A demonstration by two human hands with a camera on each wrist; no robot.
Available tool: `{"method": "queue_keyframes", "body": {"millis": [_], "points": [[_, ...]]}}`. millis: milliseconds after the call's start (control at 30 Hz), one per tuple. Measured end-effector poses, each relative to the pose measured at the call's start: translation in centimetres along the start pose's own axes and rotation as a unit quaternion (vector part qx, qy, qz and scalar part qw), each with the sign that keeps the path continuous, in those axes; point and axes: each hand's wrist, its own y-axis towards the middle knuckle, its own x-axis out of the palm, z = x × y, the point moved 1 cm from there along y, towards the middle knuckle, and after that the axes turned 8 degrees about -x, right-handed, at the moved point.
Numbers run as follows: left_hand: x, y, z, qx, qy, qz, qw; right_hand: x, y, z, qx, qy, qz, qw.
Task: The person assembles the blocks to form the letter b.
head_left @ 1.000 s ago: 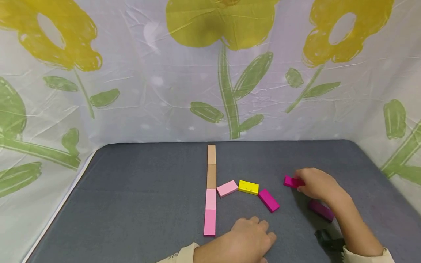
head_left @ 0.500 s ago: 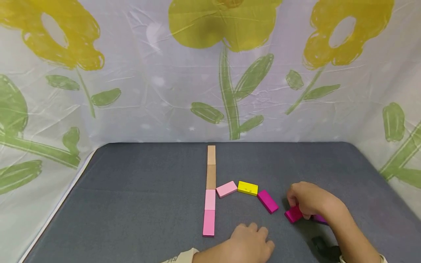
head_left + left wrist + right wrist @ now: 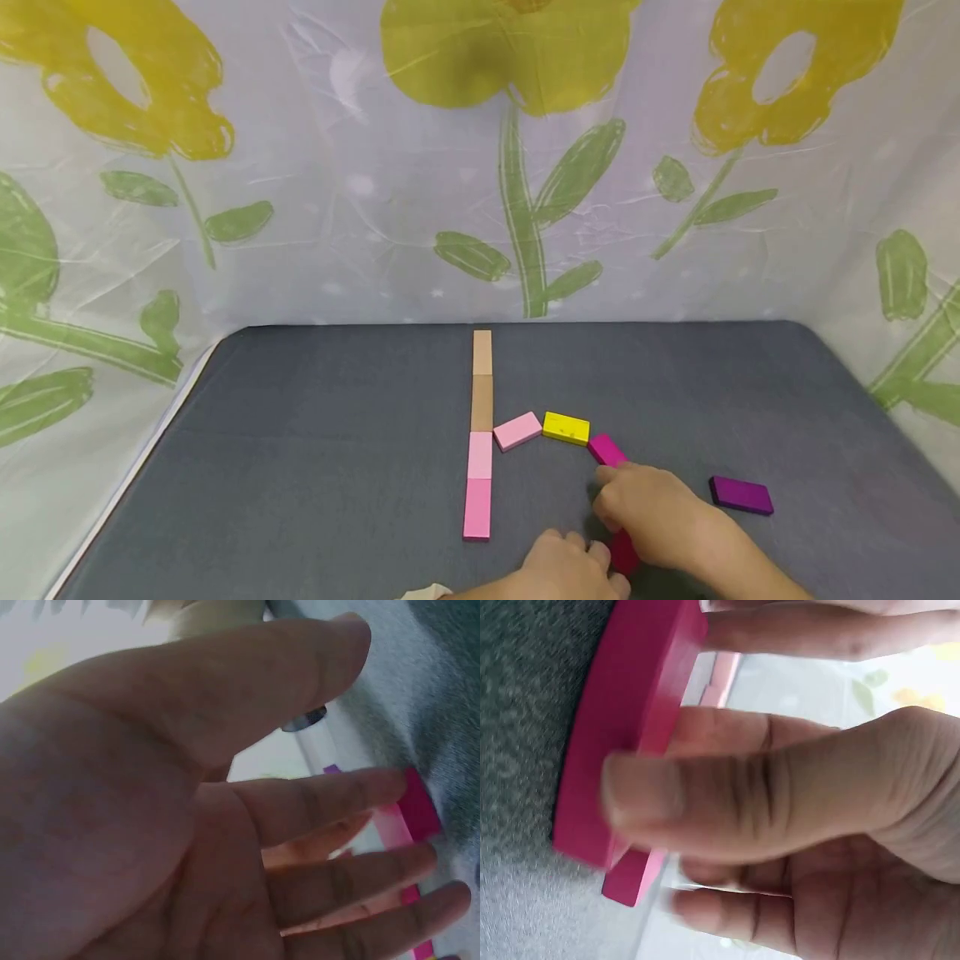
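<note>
My right hand (image 3: 660,517) pinches a magenta block (image 3: 624,552) between thumb and fingers, low over the table or touching it. In the right wrist view the thumb presses against the broad side of that magenta block (image 3: 622,742). Just left of it is my left hand (image 3: 566,571), fingers extended; its fingertips are at the block's end, and whether they touch is unclear. Beyond my right fingers lies another magenta block (image 3: 606,448), partly covered. It continues a curve with a yellow block (image 3: 567,427) and a light pink block (image 3: 517,431).
A straight column joins the curve's left end: two wooden blocks (image 3: 482,402) above two pink blocks (image 3: 477,500). To the right lies a purple block (image 3: 741,495). The dark grey table (image 3: 315,450) meets a flower-printed curtain (image 3: 345,208) at the back.
My right hand has brought the magenta block from the right side leftward and nearer, beside my left hand. The purple block is uncovered. My left hand has shifted slightly toward the near edge.
</note>
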Motion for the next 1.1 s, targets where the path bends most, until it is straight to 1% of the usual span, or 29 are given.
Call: {"method": "queue_keyframes", "body": {"millis": [100,233,300,367,467,500,533,600,667,733,800,933,1100], "points": [[-0.4,-0.4,0.2,-0.013,0.022,0.014,0.9996,-0.3,0.1,0.2,-0.004,0.031,0.006,0.9995],[-0.5,-0.5,0.4,-0.022,0.037,0.009,0.999,-0.6,0.1,0.8,-0.005,0.075,0.004,0.9972],[-0.4,-0.4,0.4,-0.021,0.031,0.003,0.9993,-0.8,0.1,1.1,0.002,0.092,0.004,0.9957],[0.0,-0.1,0.4,-0.02,0.023,-0.002,0.9995,-1.0,-0.1,1.4,0.008,0.104,0.004,0.9945],[0.5,0.3,0.4,-0.02,0.008,-0.004,0.9998,-1.7,-0.7,2.0,0.025,0.112,0.006,0.9934],[0.7,0.4,0.4,-0.021,0.004,-0.006,0.9998,-2.0,-0.9,2.3,0.033,0.109,0.008,0.9935],[0.9,0.5,0.4,-0.021,0.001,0.0,0.9998,-2.3,-1.1,2.6,0.044,0.105,0.008,0.9934],[0.9,0.6,0.4,-0.022,-0.003,0.008,0.9997,-2.9,-1.7,3.4,0.084,0.099,0.001,0.9916],[0.9,0.6,0.4,-0.022,0.002,0.014,0.9997,-3.5,-2.3,4.2,0.128,0.097,-0.009,0.987],[0.8,0.7,0.3,-0.018,0.011,0.018,0.9996,-3.9,-2.9,5.1,0.167,0.102,-0.022,0.9805],[0.6,0.6,0.2,-0.018,0.015,0.011,0.9997,-4.2,-3.5,5.9,0.196,0.105,-0.029,0.9745],[0.1,0.3,0.1,-0.027,0.014,-0.001,0.9996,-4.4,-4.0,7.1,0.216,0.093,-0.036,0.9714],[-0.5,-0.3,0.1,-0.042,0.007,0.0,0.9991,-4.2,-4.2,7.7,0.23,0.088,-0.04,0.9683]]}}
